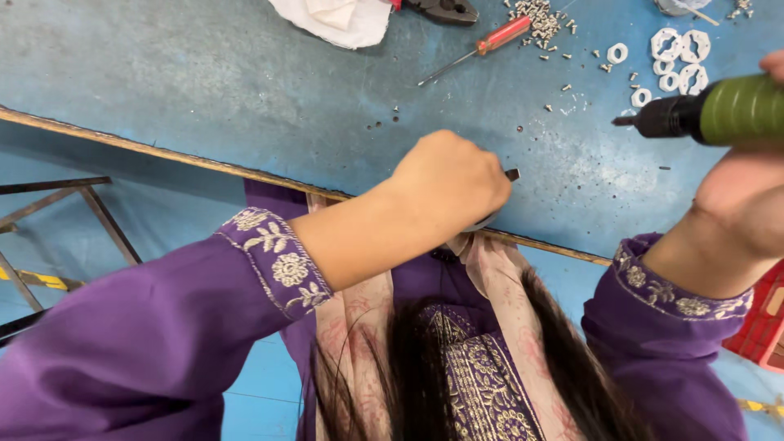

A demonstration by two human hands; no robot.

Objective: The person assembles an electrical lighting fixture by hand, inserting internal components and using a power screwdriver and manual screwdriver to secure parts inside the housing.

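In the head view, the left hand is curling into a closed fist just over the near edge of the blue bench, gripping a small dark metal piece whose tip is poking out past the knuckles; the rest of that piece is hidden inside the fist. The right hand is wrapping around a green powered screwdriver, holding it tight, with its black nose and bit pointing left toward the fist but staying well apart from it. The tool is hovering above the bench at the right edge of the picture.

Farther back on the bench, a red-handled screwdriver is lying at a slant beside a heap of small screws. A cluster of white plastic rings is sitting near the powered tool's nose. A white cloth is resting at the far edge, next to dark pliers. Purple embroidered sleeves are covering both forearms.
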